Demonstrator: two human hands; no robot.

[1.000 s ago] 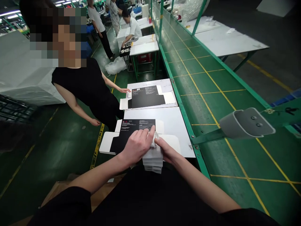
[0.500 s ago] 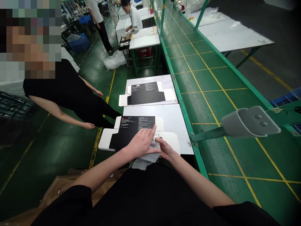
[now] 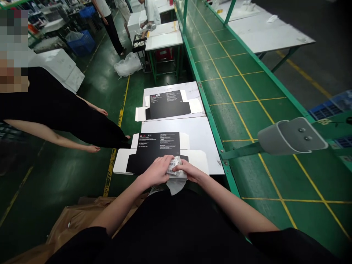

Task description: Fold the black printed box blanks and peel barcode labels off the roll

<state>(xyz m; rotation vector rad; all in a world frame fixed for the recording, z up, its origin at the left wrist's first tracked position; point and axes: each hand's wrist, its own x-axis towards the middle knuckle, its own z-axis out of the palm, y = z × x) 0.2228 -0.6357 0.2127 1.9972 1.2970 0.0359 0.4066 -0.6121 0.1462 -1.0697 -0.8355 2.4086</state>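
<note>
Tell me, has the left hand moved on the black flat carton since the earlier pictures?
Yes. The left hand has pulled back toward the person: its fingers earlier reached up to the white print on the black flat carton; now they sit at its near edge, on the label sheets.

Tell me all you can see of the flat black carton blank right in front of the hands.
The flat black carton blank lies unfolded on the white table, its near edge at the table's front. It looks like printed card: black panels with small white text, white flaps at both sides. The left hand and right hand meet over its near edge, pinching a small white barcode label there.
</note>
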